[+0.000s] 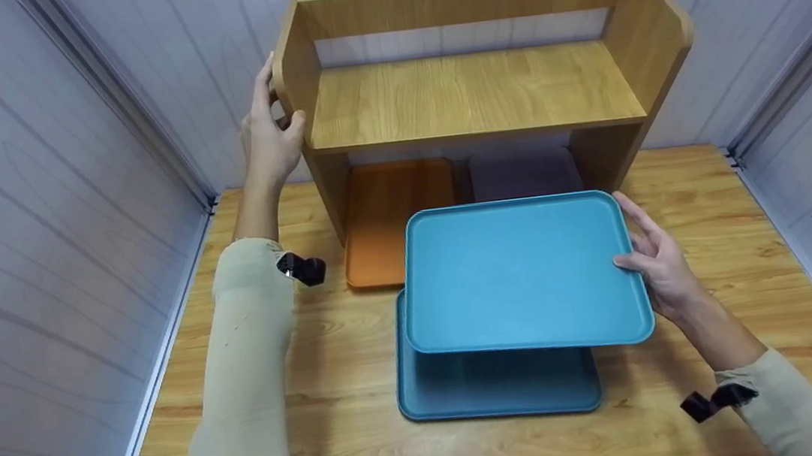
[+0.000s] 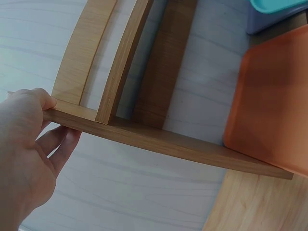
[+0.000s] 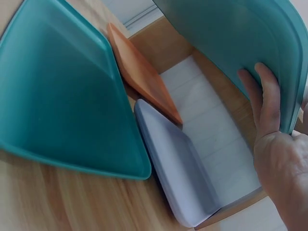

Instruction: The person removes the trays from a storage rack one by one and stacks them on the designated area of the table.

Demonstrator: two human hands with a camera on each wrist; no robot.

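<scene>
- The right hand (image 1: 658, 268) had hold of the upper teal tray (image 1: 521, 284) by its right edge, thumb on top and fingers curled underneath, so the tray hung in the air, tilted a bit, above the surface (image 1: 715, 226).
- Most of those fingers (image 3: 267, 96) were tucked under the tray in the head view; only the right wrist view showed them pressed flat against its underside.
- A second, darker teal tray (image 1: 494, 385) lay flat on the surface right below, its back part covered by the lifted one.
- The left hand (image 1: 269, 133) gripped the left side panel of the wooden shelf (image 1: 471, 93), thumb on the front edge and fingers wrapped behind, out of sight from the head camera.
- Under the shelf sat an orange tray (image 1: 384, 230) and, just beside it on the right, a greyish-lavender tray (image 1: 525, 174). Both were in shadow, and the lavender one's front end was cut off by the held tray.
- How far back either tray went under there, couldn't really tell.
- Both forearms were in beige sleeves, each with a small black clip-like thing, too small to make out.
</scene>
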